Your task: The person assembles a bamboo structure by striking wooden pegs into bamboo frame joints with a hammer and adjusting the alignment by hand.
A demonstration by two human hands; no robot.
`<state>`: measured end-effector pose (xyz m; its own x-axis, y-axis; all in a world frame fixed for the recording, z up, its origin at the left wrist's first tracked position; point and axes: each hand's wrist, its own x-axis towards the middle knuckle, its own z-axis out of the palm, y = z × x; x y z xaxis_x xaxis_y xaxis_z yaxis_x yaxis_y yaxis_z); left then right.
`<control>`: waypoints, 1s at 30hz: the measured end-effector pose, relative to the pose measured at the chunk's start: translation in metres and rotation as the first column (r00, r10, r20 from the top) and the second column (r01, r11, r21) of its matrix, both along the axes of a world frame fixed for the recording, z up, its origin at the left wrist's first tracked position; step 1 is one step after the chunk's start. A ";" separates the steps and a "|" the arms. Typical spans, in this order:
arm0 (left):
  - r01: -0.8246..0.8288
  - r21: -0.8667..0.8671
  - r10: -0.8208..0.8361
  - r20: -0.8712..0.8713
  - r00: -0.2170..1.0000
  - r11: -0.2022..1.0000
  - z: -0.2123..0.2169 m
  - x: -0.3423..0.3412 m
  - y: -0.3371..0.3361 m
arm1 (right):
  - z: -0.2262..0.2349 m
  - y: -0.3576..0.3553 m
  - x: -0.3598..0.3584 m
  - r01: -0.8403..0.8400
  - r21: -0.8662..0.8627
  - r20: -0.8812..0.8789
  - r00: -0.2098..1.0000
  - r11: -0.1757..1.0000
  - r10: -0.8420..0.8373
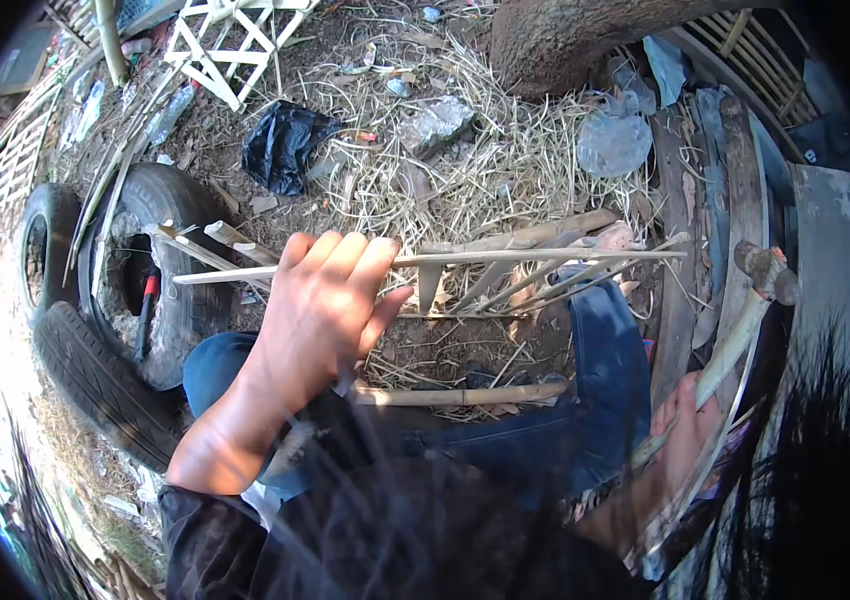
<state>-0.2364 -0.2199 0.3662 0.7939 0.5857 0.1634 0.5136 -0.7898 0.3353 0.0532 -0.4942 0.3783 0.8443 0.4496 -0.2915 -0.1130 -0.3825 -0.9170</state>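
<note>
The strip [535,257] is smooth matt wood, the trunk [570,45] rough-barked, the bag [283,146] glossy plastic.

Sunlight is falling across the straw-littered dirt ground [505,185] spreading beside a thick tree trunk [585,40]. Left of the trunk, a black plastic bag [280,145] is lying crumpled; farther left, worn tyres [95,385] are resting together, while bamboo slats [736,34] are showing to the trunk's right.
</note>
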 end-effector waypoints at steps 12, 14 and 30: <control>-0.066 0.079 0.062 0.051 0.997 0.995 -0.011 -0.001 0.005 | -0.125 0.016 -0.041 -0.249 0.015 0.124 0.961 0.968 0.245; -0.067 0.127 0.059 0.067 0.996 0.990 -0.015 -0.004 0.005 | -0.152 0.002 -0.051 -0.401 -0.031 0.228 0.889 0.916 0.397; -0.171 0.123 0.157 0.116 0.981 0.977 -0.029 0.008 0.012 | -0.222 0.009 -0.101 -0.799 -0.601 -0.019 0.053 0.031 0.998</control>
<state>-0.2280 -0.2076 0.3372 0.6628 0.6744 0.3254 0.6076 -0.7384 0.2926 -0.0482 -0.4853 0.1564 -0.1398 0.8433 -0.5189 0.8490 -0.1676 -0.5011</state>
